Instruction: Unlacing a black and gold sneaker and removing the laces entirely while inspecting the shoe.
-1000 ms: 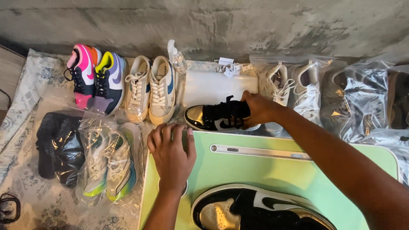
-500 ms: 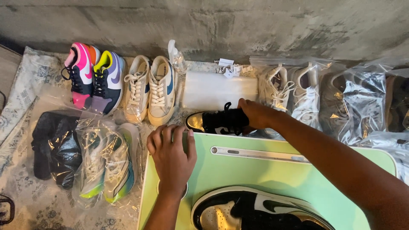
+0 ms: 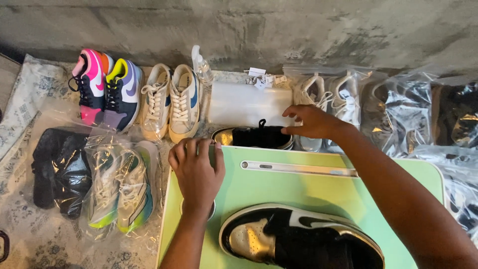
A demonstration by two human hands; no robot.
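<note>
At far left lie bagged shoes point(image 3: 119, 192), with bright sneakers point(image 3: 107, 89) and cream sneakers point(image 3: 172, 102) above them in the upper left. The left hand point(image 3: 196, 172) rests flat, fingers spread, on the green tray's point(image 3: 298, 187) left edge. At centre, the right hand point(image 3: 311, 122) grips the heel of a black-and-gold shoe point(image 3: 256, 137) just beyond the tray. Its mate point(image 3: 298, 241) lies on the tray at bottom centre.

Black-gold sneaker point(image 3: 259, 137) lies sideways behind green tray point(image 3: 308, 187).
</note>
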